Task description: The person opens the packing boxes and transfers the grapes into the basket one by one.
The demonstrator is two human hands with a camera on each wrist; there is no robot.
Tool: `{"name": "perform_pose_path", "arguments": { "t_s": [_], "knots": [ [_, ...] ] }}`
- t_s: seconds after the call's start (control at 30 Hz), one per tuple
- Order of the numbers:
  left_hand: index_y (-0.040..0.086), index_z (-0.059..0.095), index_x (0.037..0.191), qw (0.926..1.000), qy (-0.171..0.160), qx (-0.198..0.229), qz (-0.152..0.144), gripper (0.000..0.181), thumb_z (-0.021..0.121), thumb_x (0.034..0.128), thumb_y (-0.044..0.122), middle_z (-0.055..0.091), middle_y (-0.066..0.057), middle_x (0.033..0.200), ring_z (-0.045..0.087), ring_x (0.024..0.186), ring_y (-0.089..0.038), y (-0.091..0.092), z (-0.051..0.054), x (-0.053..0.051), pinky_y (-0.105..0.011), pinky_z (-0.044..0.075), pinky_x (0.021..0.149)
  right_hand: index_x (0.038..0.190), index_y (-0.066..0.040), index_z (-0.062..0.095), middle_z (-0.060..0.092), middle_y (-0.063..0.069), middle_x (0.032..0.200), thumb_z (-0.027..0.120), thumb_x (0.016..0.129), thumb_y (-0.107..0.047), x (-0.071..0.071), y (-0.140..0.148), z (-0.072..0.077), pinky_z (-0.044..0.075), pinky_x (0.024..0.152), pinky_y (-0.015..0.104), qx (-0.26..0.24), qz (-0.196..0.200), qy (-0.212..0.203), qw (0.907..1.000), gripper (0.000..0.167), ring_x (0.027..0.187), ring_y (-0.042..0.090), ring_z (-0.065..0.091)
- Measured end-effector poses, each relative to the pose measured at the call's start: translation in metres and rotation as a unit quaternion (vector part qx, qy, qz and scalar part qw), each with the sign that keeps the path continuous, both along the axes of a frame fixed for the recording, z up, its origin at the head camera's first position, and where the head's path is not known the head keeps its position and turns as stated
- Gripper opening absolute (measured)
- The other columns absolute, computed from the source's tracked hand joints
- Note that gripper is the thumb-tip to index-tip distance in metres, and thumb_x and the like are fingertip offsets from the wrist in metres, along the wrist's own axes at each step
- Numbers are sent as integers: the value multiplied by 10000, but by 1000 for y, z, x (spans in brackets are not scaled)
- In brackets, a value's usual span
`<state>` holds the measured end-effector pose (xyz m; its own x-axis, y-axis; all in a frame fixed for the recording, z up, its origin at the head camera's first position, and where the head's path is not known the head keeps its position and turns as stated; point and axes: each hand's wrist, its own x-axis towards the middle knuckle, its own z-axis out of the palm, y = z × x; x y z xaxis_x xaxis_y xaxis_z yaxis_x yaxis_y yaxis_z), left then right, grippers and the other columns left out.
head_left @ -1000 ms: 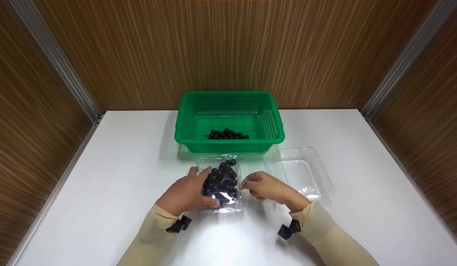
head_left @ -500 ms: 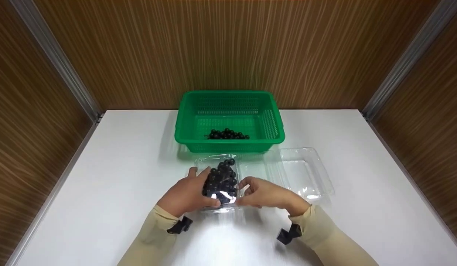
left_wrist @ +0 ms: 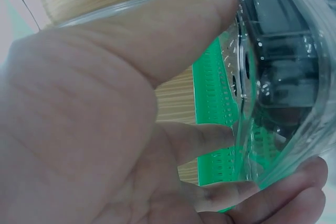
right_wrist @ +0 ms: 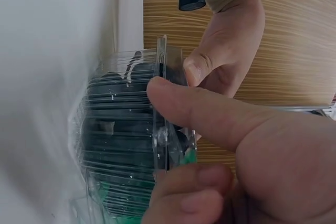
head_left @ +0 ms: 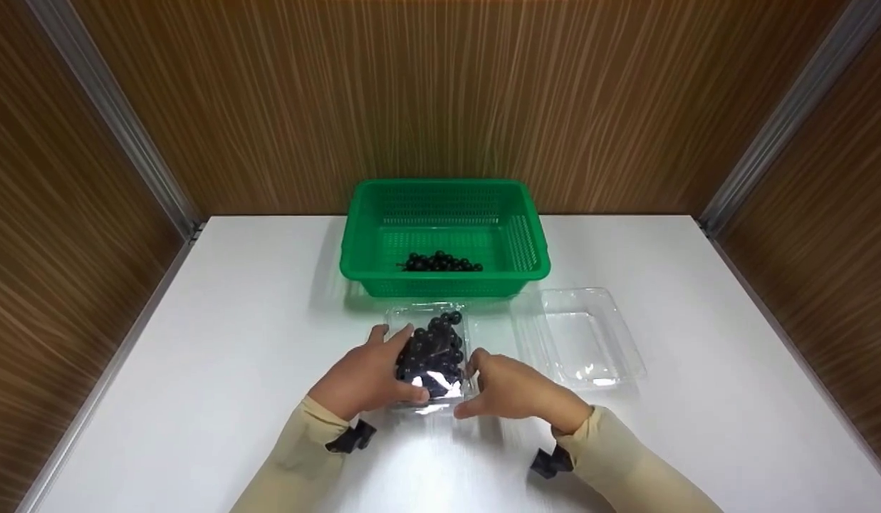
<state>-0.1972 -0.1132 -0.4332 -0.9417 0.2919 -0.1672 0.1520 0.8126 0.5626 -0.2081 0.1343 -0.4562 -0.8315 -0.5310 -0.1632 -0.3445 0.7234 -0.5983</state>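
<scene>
A clear plastic clamshell box (head_left: 419, 311) with dark grapes (head_left: 435, 349) inside lies closed on the white table. Round its left side my left hand (head_left: 369, 372) grips, thumb at the near edge and fingers spread along the side; the left wrist view has the thumb and fingertips against the box (left_wrist: 286, 98). My right hand (head_left: 522, 388) is at the right side, thumb near the front corner and fingers bent at the edge. In the right wrist view the thumb (right_wrist: 194, 106) touches the box's rim (right_wrist: 161, 103), with curled fingers beside it.
Behind the box stands a green basket (head_left: 444, 274) with a bunch of dark grapes (head_left: 440, 262) in it. To the right lies an open, empty clear container (head_left: 590, 342) on the white table (head_left: 241, 320). Wood-grained panels (head_left: 440, 92) rise behind and at both sides.
My right hand has shifted toward the near right corner of the box, its thumb and fingers wider apart. My left hand has kept its hold on the box.
</scene>
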Motion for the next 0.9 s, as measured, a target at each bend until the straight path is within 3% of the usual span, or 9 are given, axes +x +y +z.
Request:
{"name": "perform_pose_path", "arguments": {
  "t_s": [0.2, 0.43, 0.9],
  "knots": [
    [197, 339, 1632, 9999, -102, 63, -16, 1078, 914, 756, 452, 294, -276, 1623, 541, 1306, -480, 1, 1, 2, -616, 477, 1034, 1089, -56, 555, 578, 13, 815, 912, 751, -356, 2, 1, 2, 475, 655, 397, 144, 44, -171, 9997, 576, 729, 186, 539],
    [187, 327, 1636, 9999, -159, 22, 13, 1078, 904, 769, 466, 282, -260, 1635, 548, 1307, -461, 2, 1, 1, -590, 478, 1043, 1080, -84, 555, 573, -13, 752, 916, 735, -359, 4, 1, 3, 485, 651, 394, 519, 121, 90, 9985, 570, 689, 163, 545],
    [192, 323, 1637, 9998, -93, 91, -140, 1086, 904, 763, 473, 309, -248, 1617, 578, 1266, -451, 1, 0, 1, -586, 492, 1025, 1024, -54, 569, 591, 7, 817, 939, 720, -329, 1, 1, 1, 493, 668, 416, 366, 166, 102, 9991, 553, 736, 191, 550]
  ]
}}
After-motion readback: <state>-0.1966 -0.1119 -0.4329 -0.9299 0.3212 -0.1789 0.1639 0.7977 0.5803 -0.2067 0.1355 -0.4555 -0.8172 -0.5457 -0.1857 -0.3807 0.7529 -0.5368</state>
